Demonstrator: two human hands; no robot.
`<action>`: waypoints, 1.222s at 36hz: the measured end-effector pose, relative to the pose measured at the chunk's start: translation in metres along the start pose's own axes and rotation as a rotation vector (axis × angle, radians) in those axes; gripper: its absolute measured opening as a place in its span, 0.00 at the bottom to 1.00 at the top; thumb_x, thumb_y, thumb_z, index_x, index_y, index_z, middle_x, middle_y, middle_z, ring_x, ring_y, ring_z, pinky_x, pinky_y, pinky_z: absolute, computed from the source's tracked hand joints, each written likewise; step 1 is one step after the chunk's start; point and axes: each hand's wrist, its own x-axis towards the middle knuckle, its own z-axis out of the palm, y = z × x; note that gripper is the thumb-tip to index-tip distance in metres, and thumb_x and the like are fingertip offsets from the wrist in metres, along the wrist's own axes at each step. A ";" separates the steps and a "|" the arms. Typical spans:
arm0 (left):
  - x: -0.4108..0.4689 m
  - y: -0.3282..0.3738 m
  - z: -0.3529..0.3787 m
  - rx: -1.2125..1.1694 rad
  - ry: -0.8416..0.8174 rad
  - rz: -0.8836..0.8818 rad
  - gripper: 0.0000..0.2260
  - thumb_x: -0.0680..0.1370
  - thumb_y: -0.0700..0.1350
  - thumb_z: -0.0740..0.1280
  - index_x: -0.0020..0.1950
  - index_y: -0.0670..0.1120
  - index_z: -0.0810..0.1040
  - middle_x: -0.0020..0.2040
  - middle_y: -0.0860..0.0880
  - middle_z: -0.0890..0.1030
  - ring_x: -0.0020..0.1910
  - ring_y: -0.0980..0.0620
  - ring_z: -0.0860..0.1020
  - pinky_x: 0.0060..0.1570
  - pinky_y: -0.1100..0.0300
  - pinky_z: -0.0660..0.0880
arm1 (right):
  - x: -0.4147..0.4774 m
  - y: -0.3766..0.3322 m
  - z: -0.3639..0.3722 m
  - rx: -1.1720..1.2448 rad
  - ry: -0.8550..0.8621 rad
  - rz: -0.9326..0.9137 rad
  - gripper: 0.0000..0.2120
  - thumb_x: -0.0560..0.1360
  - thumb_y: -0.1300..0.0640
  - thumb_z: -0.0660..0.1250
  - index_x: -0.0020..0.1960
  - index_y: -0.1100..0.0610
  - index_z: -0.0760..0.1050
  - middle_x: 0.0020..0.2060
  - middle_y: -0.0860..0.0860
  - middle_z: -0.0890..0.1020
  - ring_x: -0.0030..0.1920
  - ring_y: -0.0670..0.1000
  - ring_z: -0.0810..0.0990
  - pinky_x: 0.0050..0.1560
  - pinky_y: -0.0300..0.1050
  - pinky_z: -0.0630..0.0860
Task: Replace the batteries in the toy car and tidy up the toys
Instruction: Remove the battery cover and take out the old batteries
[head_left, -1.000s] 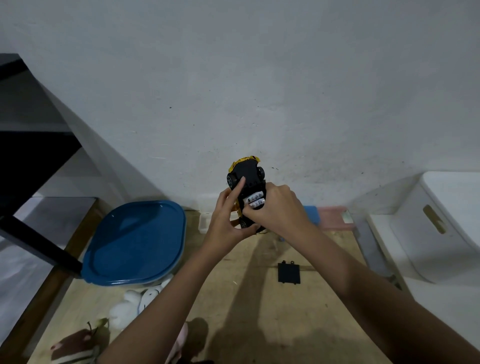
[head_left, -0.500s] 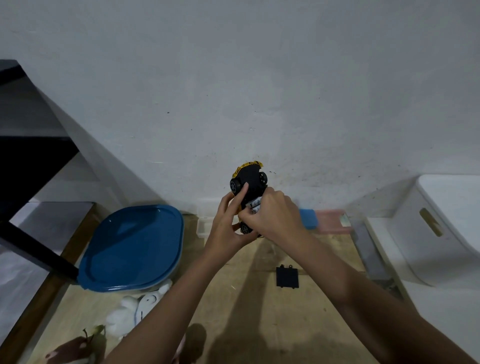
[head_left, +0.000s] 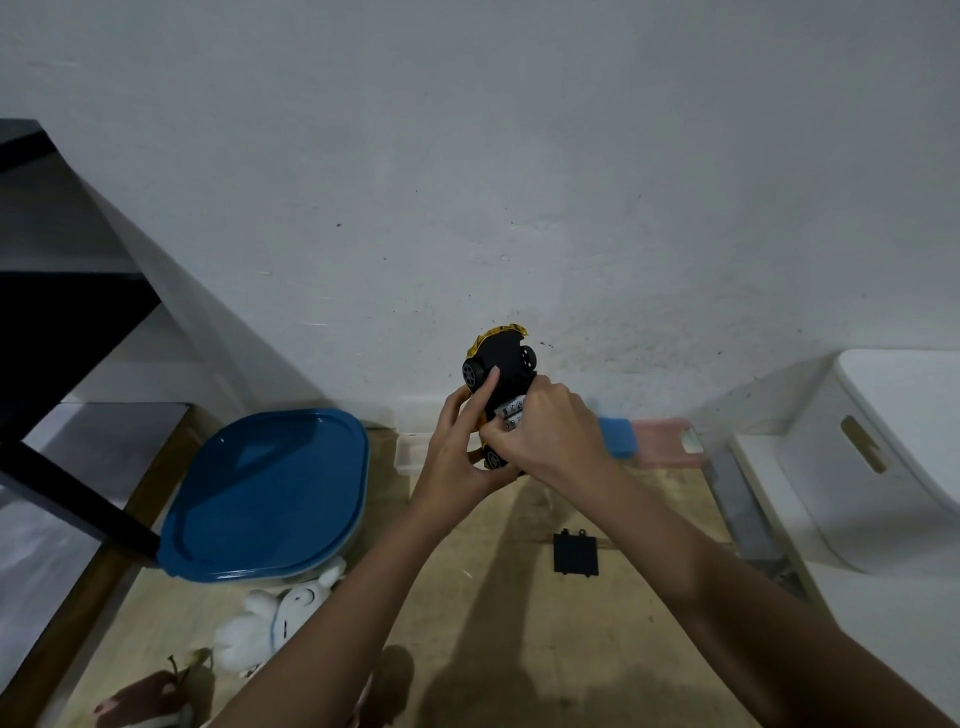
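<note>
- The left hand (head_left: 457, 457) is wrapped round the toy car (head_left: 501, 364) from its left side. Its forefinger lies straight up the black underside beside a front wheel.
- The right hand (head_left: 540, 436) is curled over the open compartment, fingertips bent onto the batteries (head_left: 511, 413). From here I can't tell whether it is pressing them home or prising them out.
- Both hands hold the car up off the tabletop (head_left: 519, 649), out in front of the wall. It is belly towards the person, with its long axis running near to far and the yellow nose at the far end.
- To my eye the next move turns on the battery cover (head_left: 575, 554). It lies flat on the tabletop, nearer than the hands and to their right, just beside the right forearm. The right hand is plainly the closer one to fetch it, while the left keeps the car steady.
- Further out on the left sits a blue-lidded tub (head_left: 265, 488), with a white plush toy (head_left: 280, 618) touching its near edge.
- On the far right stands a white bin (head_left: 883, 457), and a blue block (head_left: 618, 439) lies against the wall just behind the right hand.
</note>
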 end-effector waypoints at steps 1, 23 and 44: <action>0.000 -0.001 -0.001 0.003 0.007 0.001 0.45 0.66 0.39 0.78 0.69 0.69 0.57 0.66 0.54 0.64 0.60 0.57 0.73 0.49 0.70 0.76 | 0.001 0.001 -0.001 -0.026 -0.005 -0.007 0.14 0.73 0.51 0.63 0.51 0.61 0.69 0.37 0.51 0.71 0.37 0.52 0.72 0.30 0.40 0.64; 0.001 0.001 -0.001 -0.013 0.014 0.005 0.45 0.66 0.38 0.78 0.69 0.70 0.57 0.66 0.54 0.65 0.61 0.57 0.73 0.49 0.66 0.77 | 0.000 0.002 0.003 -0.016 0.064 0.006 0.19 0.69 0.46 0.64 0.49 0.61 0.71 0.36 0.53 0.78 0.36 0.54 0.77 0.33 0.44 0.73; 0.001 0.006 -0.003 0.020 -0.025 0.018 0.43 0.66 0.37 0.77 0.70 0.66 0.57 0.64 0.62 0.62 0.60 0.69 0.69 0.52 0.71 0.75 | -0.002 -0.002 -0.002 -0.010 0.035 0.013 0.14 0.70 0.49 0.65 0.45 0.58 0.65 0.35 0.50 0.71 0.36 0.51 0.71 0.34 0.41 0.66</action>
